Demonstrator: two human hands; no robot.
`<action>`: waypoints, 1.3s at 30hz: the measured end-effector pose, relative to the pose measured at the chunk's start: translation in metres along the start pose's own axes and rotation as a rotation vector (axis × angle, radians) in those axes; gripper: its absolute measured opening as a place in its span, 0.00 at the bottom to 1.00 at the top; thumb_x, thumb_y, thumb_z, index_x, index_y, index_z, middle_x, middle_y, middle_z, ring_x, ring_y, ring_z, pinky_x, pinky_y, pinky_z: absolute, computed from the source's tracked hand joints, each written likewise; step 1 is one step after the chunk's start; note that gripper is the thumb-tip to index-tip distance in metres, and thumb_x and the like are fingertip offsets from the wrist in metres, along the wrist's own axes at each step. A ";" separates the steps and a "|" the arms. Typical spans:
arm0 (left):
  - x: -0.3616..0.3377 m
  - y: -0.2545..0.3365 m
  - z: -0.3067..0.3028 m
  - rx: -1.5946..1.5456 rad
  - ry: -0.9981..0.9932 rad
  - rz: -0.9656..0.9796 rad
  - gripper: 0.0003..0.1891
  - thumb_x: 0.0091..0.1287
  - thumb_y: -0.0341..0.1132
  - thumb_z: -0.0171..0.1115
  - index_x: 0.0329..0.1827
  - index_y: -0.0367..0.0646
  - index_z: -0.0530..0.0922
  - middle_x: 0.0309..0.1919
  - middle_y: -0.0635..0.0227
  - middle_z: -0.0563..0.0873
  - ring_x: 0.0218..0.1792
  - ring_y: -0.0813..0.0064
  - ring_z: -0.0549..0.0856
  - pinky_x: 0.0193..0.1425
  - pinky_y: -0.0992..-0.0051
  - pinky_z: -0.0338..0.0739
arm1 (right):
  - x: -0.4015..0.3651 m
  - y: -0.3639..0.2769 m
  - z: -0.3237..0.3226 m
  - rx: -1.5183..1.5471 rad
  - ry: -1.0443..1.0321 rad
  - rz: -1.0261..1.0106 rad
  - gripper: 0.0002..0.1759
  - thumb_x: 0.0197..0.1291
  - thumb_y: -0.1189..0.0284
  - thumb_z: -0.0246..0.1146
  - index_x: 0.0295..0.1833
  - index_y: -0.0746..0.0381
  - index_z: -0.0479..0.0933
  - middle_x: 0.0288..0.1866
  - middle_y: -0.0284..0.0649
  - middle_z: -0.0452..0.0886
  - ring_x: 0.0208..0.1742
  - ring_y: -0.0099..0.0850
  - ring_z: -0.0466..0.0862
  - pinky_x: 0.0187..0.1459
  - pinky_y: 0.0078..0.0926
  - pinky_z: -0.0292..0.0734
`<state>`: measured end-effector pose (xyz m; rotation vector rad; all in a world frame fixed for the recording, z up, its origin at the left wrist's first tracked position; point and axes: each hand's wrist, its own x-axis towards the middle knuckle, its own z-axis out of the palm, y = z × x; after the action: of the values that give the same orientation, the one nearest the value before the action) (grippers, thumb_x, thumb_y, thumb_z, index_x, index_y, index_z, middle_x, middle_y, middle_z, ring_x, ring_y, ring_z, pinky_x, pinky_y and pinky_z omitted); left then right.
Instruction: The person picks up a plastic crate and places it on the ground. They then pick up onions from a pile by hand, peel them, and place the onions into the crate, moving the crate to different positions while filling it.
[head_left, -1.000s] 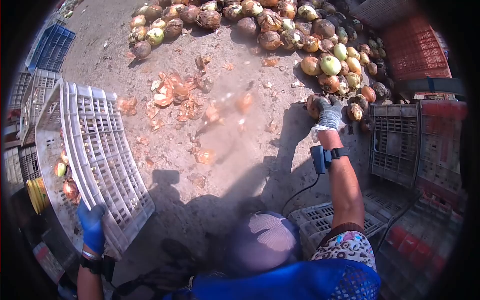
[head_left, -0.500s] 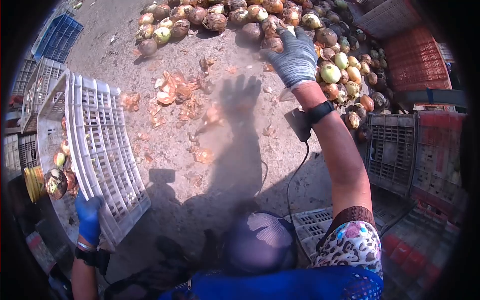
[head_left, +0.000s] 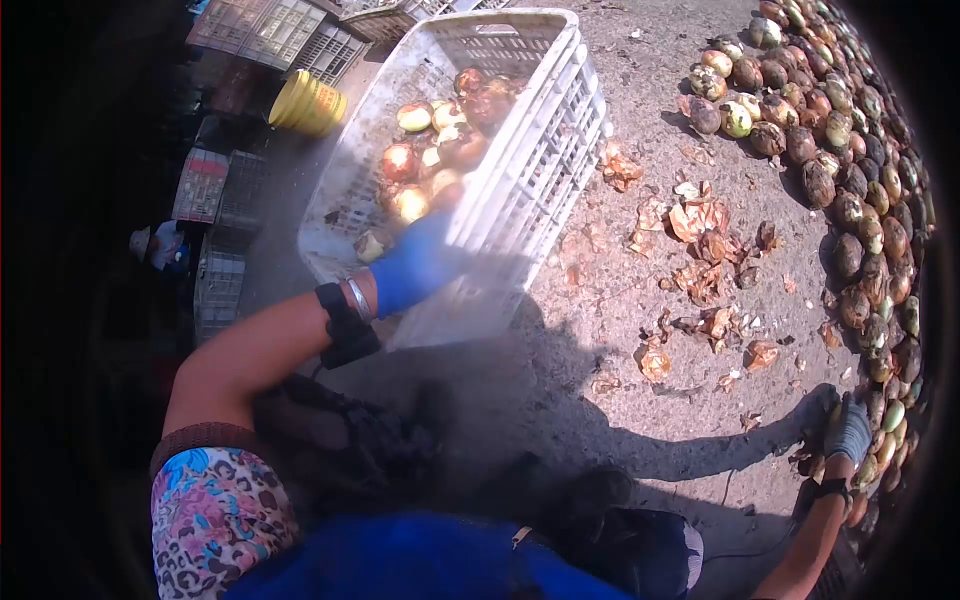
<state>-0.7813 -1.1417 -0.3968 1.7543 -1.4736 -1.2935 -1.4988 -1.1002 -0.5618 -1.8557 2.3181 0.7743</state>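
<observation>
My left hand, in a blue glove, is smeared by motion at the near side of a tilted white plastic crate; its fingers cannot be made out. Several onions lie inside the crate, just beyond that hand. Far to the right, my right hand, in a grey glove, reaches to the edge of a large pile of onions. Its fingers look stretched out against the onions, and I see nothing held in them.
Dry onion skins are scattered on the concrete ground between crate and pile. A yellow bucket lies tilted beyond the crate. More crates stand at upper left, near a person in a pale hat.
The view has swung left, so the crate sits nearer the middle and the pile at the right. My left hand has moved up over the crate's side; my right hand is at a nearer part of the pile.
</observation>
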 end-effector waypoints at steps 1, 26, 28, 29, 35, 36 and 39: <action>-0.002 0.023 0.011 -0.373 -0.016 -0.082 0.23 0.64 0.23 0.62 0.63 0.35 0.76 0.51 0.65 0.86 0.45 0.79 0.83 0.50 0.72 0.80 | -0.009 -0.013 -0.019 0.022 -0.082 0.088 0.23 0.68 0.73 0.55 0.68 0.51 0.74 0.58 0.55 0.79 0.60 0.52 0.81 0.58 0.46 0.78; -0.001 0.007 -0.009 0.157 -0.073 0.026 0.25 0.57 0.23 0.50 0.60 0.34 0.77 0.40 0.71 0.84 0.38 0.82 0.82 0.43 0.80 0.77 | -0.059 -0.192 -0.213 1.209 0.625 -0.319 0.49 0.52 0.52 0.79 0.73 0.64 0.67 0.67 0.52 0.75 0.69 0.42 0.76 0.68 0.38 0.75; 0.009 -0.002 -0.010 0.127 -0.080 0.010 0.25 0.56 0.22 0.49 0.60 0.33 0.77 0.39 0.70 0.85 0.36 0.82 0.82 0.42 0.81 0.77 | -0.022 -0.138 -0.135 1.050 0.578 0.017 0.43 0.52 0.47 0.75 0.67 0.63 0.75 0.64 0.55 0.77 0.66 0.50 0.77 0.67 0.43 0.73; 0.007 -0.006 -0.015 0.109 -0.072 -0.017 0.26 0.55 0.22 0.49 0.60 0.33 0.77 0.39 0.70 0.85 0.35 0.82 0.82 0.41 0.81 0.77 | -0.019 -0.106 -0.105 0.723 0.496 0.221 0.39 0.52 0.50 0.74 0.65 0.61 0.77 0.63 0.54 0.78 0.66 0.50 0.78 0.65 0.45 0.73; -0.003 0.002 -0.013 0.411 -0.075 0.057 0.22 0.61 0.23 0.60 0.61 0.33 0.77 0.48 0.65 0.87 0.45 0.81 0.83 0.51 0.74 0.79 | 0.025 0.005 0.070 0.695 0.205 0.422 0.45 0.41 0.65 0.82 0.69 0.58 0.75 0.63 0.55 0.81 0.64 0.49 0.81 0.64 0.40 0.75; -0.006 0.002 -0.010 0.418 -0.024 0.085 0.23 0.63 0.24 0.61 0.63 0.33 0.76 0.50 0.65 0.86 0.48 0.80 0.82 0.54 0.74 0.79 | 0.025 0.001 0.064 0.716 0.195 0.452 0.40 0.45 0.70 0.76 0.68 0.60 0.74 0.61 0.53 0.83 0.63 0.48 0.82 0.63 0.38 0.76; -0.007 0.059 0.027 -0.633 0.131 -0.370 0.27 0.66 0.27 0.64 0.70 0.35 0.72 0.56 0.64 0.84 0.55 0.78 0.80 0.60 0.71 0.77 | 0.033 -0.025 0.055 0.849 0.286 0.472 0.43 0.43 0.72 0.78 0.70 0.62 0.73 0.62 0.49 0.82 0.60 0.43 0.82 0.66 0.32 0.73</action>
<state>-0.8321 -1.1474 -0.3557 1.6604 -0.5736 -1.5684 -1.4977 -1.1095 -0.6299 -1.1045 2.6470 -0.4711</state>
